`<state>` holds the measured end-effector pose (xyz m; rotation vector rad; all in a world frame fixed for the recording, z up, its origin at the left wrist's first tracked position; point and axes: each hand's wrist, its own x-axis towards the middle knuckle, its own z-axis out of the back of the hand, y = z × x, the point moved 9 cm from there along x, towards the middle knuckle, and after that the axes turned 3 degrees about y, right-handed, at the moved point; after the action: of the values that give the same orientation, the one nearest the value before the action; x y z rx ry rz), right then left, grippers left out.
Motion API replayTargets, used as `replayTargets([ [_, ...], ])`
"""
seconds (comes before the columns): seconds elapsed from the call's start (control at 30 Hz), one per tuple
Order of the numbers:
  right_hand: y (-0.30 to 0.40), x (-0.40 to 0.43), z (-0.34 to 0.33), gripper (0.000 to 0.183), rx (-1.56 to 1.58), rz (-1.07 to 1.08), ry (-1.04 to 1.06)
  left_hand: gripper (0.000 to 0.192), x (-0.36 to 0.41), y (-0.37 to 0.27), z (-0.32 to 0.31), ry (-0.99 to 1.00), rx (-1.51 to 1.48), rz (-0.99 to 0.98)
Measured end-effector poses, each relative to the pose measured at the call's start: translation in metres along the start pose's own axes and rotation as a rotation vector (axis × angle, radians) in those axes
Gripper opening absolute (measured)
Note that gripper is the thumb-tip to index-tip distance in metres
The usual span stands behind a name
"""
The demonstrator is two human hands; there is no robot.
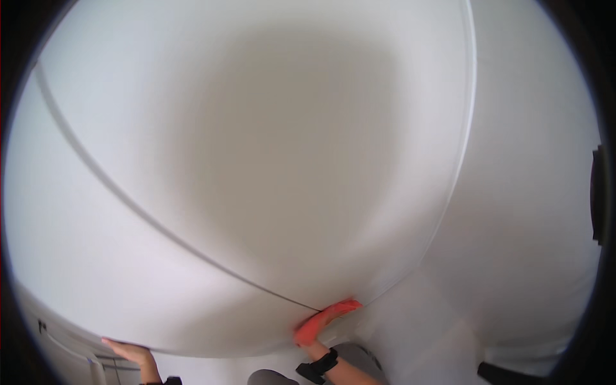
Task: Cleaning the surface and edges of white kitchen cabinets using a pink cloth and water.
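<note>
A large smooth white panel (298,144) fills most of the view, with a thin dark seam (144,216) running down to the lower middle. There, a red cloth (332,315) lies against the panel at the end of the seam. My right hand (313,337) holds it flat on the surface; the cloth hides most of the fingers. At the lower left, my left hand (130,351) rests with its fingers extended against the panel's lower edge, holding nothing visible. Dark bands are on both wrists.
A pale raised edge (469,120) curves down the right of the panel, beside another white surface (524,192). Dark objects stand at the far right (597,195) and lower right (510,374). My grey-clad knees (272,378) show at the bottom.
</note>
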<state>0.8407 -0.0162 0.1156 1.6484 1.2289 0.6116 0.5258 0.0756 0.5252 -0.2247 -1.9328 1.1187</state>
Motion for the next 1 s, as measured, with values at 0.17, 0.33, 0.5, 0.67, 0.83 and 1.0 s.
replayTargets([
  [0.17, 0.224, -0.045, -0.002, 0.06, -0.537, 0.731, -0.485, 0.062, -0.006, -0.012, 0.012, 0.171, -0.133, -0.007],
  [0.33, 0.441, -0.086, -0.065, 0.061, -1.207, 1.375, -0.619, 0.059, 0.005, -0.022, 0.04, 0.173, -0.033, -0.072],
  [0.5, 0.609, -0.106, -0.059, 0.068, -1.289, 1.427, -0.78, 0.055, 0.016, 0.021, 0.063, 0.116, 0.052, -0.147],
  [0.67, 0.755, -0.099, -0.016, 0.06, -1.08, 1.587, -0.891, 0.054, 0.006, 0.028, 0.055, 0.169, -0.025, -0.065],
  [0.83, 0.752, -0.114, -0.056, 0.051, -1.168, 1.699, -0.919, 0.051, 0.009, 0.025, 0.059, 0.113, 0.017, -0.124],
  [1.0, 0.663, -0.138, -0.212, 0.029, -1.404, 1.899, -0.772, 0.05, 0.011, 0.04, 0.059, 0.206, -0.032, -0.081],
])
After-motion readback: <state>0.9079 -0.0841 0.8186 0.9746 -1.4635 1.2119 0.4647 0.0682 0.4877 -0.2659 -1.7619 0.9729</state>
